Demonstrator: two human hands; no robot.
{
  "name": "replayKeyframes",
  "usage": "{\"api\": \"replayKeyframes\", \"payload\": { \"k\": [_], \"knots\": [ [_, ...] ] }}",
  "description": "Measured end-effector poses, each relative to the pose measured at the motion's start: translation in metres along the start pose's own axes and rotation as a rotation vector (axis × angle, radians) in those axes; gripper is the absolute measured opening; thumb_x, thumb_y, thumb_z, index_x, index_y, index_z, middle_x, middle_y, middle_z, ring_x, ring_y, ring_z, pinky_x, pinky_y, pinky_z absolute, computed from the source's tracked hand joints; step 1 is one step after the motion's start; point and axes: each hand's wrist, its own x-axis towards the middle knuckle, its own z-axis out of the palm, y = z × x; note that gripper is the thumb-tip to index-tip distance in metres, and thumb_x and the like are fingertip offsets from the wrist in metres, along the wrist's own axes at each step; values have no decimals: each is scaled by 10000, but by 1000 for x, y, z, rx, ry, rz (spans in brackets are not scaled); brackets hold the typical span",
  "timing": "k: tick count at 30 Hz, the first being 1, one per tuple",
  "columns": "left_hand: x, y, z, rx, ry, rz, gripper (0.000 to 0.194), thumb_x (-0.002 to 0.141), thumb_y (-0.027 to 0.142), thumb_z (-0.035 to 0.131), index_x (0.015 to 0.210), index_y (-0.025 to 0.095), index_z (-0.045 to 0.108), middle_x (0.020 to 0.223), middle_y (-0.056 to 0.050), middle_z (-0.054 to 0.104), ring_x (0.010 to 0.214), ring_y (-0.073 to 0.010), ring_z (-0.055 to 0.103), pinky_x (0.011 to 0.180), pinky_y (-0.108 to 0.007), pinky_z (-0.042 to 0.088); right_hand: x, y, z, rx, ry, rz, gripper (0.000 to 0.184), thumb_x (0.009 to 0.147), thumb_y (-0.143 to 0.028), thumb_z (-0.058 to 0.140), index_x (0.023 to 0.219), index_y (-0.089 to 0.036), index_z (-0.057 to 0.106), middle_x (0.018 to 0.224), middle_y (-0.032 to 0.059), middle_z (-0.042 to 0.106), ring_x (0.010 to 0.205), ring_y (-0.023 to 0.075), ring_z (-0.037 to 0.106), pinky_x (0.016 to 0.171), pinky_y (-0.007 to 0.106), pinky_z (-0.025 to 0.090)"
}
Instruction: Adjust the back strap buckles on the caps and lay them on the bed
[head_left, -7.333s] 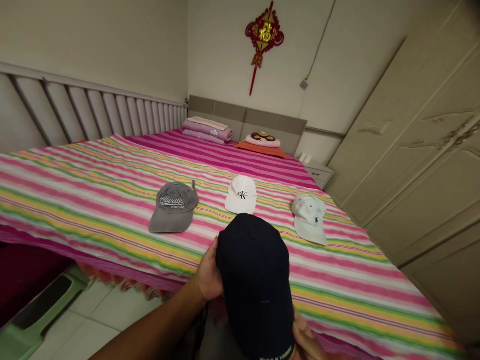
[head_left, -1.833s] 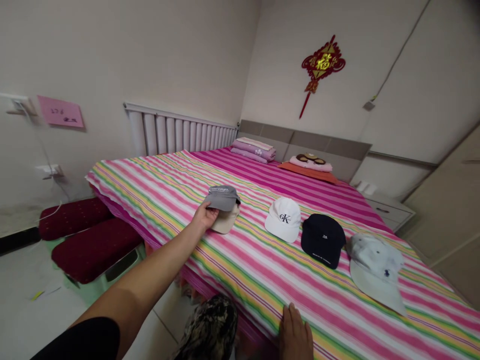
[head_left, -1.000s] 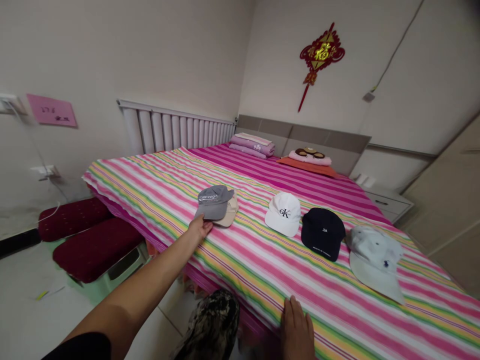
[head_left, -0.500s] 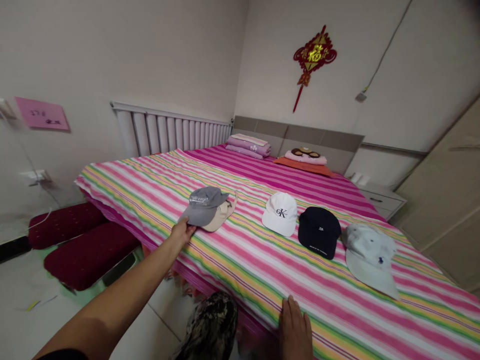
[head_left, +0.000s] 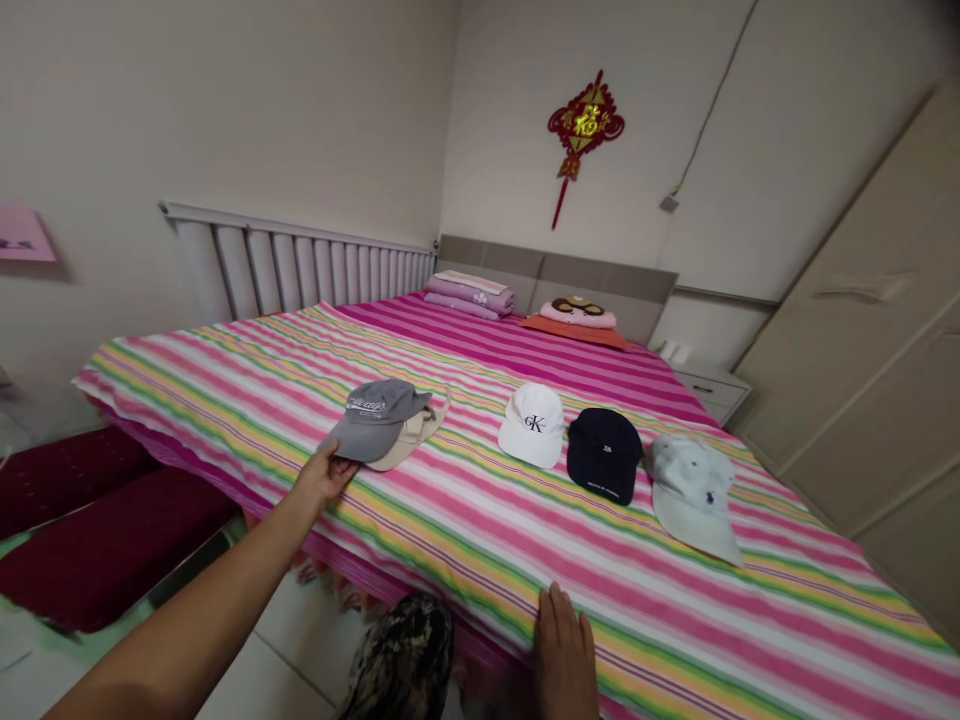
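My left hand (head_left: 328,474) pinches the brim of a grey baseball cap (head_left: 380,412) with white lettering on its front. Partly beneath and behind that cap lies a beige cap (head_left: 409,440), its strap trailing to the right. My right hand (head_left: 565,645) rests flat on the bed's near edge, fingers stretched out, holding nothing. Right of the beige cap sit a white cap (head_left: 531,447) with black "CK" letters, a black cap (head_left: 604,455) and a pale cap (head_left: 691,490) with a small dark emblem, lined up in a row.
A striped sheet (head_left: 465,520) covers the bed. Folded purple bedding (head_left: 469,295) and a pink bundle on orange cloth (head_left: 574,330) lie near the headboard (head_left: 600,285). Dark red padded seats (head_left: 112,540) stand at left, a nightstand (head_left: 712,390) at far right.
The view has swung to the right, so everything appears shifted left. The grey cap sits slightly farther left relative to the beige cap, its brim still in my left hand. My right hand stays on the bed.
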Motion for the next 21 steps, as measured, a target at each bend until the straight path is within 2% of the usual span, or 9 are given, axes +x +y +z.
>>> {"api": "replayKeyframes", "payload": {
  "k": [3,9,12,17,21],
  "knots": [
    [-1,-4,3,0,-93,-37,110,807,161,442,806,149,551,605,-36,597,548,-168,594,502,-303,515,0,0,1,1,9,7,535,735,21,297,1201,-134,509,1290,106,471,1191,226,414,982,423,270],
    [4,-7,23,-96,-139,46,184,813,67,387,831,158,546,582,10,599,515,-98,579,581,-229,516,0,-3,-4,30,-31,36,527,745,7,285,1212,-112,497,1296,115,462,1196,248,405,982,438,257],
    [3,-7,22,-126,-153,93,175,809,77,407,825,175,551,600,23,608,540,-89,583,615,-222,515,0,-2,-1,55,-8,37,539,742,16,270,1213,-115,497,1299,115,460,1204,249,391,990,441,231],
    [6,-3,2,-42,-57,85,177,820,93,388,798,170,546,575,14,582,513,-89,563,596,-223,505,-2,1,10,101,57,17,528,754,1,257,1212,-110,495,1294,137,464,1195,261,396,995,457,191],
    [12,5,-6,112,37,25,112,787,111,441,730,155,527,554,0,544,505,-120,546,576,-284,498,-3,2,12,116,62,21,526,754,-4,255,1211,-107,495,1299,135,459,1199,254,390,1003,446,179]
  ]
}}
